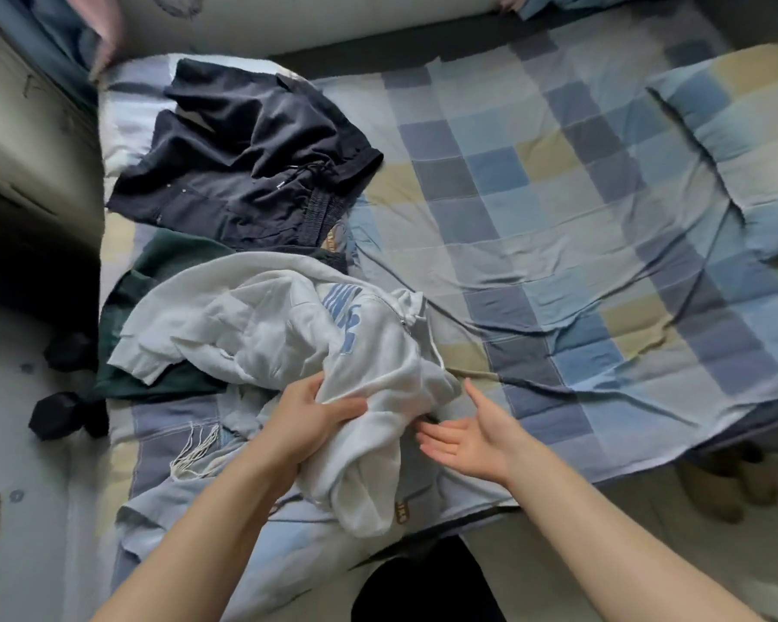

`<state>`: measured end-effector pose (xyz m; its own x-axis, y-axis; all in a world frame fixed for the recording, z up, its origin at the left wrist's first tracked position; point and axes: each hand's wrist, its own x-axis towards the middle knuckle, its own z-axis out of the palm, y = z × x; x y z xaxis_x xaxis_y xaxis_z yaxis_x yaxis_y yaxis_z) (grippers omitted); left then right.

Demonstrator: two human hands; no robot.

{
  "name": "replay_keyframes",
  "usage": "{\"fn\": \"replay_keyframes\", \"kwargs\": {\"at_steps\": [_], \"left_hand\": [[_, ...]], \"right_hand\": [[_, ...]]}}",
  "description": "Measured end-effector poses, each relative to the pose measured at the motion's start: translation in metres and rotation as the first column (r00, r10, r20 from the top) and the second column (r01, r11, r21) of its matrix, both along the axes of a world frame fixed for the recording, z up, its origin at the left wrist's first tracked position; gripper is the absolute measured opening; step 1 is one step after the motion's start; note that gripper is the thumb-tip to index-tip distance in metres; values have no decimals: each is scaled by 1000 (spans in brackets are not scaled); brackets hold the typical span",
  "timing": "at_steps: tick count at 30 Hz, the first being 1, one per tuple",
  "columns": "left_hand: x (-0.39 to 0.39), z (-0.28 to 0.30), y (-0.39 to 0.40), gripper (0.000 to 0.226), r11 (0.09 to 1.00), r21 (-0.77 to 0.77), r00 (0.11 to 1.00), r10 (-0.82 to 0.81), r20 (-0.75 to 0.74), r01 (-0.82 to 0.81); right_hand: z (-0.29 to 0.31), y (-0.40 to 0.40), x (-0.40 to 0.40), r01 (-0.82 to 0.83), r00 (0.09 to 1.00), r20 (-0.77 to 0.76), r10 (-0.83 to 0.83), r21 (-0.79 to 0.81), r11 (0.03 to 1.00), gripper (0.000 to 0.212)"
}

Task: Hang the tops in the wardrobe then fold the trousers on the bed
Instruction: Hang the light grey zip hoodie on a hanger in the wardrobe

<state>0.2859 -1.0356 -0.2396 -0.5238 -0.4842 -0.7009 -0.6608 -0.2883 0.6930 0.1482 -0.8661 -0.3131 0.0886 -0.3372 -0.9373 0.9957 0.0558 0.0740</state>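
A white hoodie (270, 334) with blue lettering lies crumpled at the near left of the bed (558, 244). My left hand (315, 419) grips a fold of its lower part. My right hand (468, 437) is beside it on the right, palm up with fingers straight, its fingertips close to the white cloth. Under the hoodie lies a dark green garment (153, 280). Further back, dark navy trousers (252, 163) are heaped on the bed. Light blue jeans (225, 527) with frayed threads lie under my forearms at the bed's near edge.
The bed has a blue, grey and yellow checked cover, with a matching pillow (746, 141) at the right. A long white bolster (333, 20) runs along the far side. Dark socks (64, 415) lie on the floor to the left. Slippers (728, 487) sit beneath the bed's right edge.
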Motion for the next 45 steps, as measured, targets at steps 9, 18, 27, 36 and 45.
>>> {"fn": "replay_keyframes", "kwargs": {"at_steps": [9,18,27,36,45], "left_hand": [[29,73,22,16,893,-66,896,-443,31,445],[15,135,26,25,447,145,456,-890,-28,882],[-107,246,80,22,672,-154,682,-731,20,724],[-145,310,290,82,394,-105,387,-918,-82,913],[-113,361,520,36,98,51,100,-994,-44,994]], "right_hand": [[81,-11,-3,153,863,-501,-56,154,976,36],[248,56,26,49,215,-950,225,240,969,14],[411,166,55,143,-108,-956,271,255,956,20],[507,290,95,469,-305,-824,477,306,829,24],[547,481,171,694,-269,-760,591,273,667,15]]}}
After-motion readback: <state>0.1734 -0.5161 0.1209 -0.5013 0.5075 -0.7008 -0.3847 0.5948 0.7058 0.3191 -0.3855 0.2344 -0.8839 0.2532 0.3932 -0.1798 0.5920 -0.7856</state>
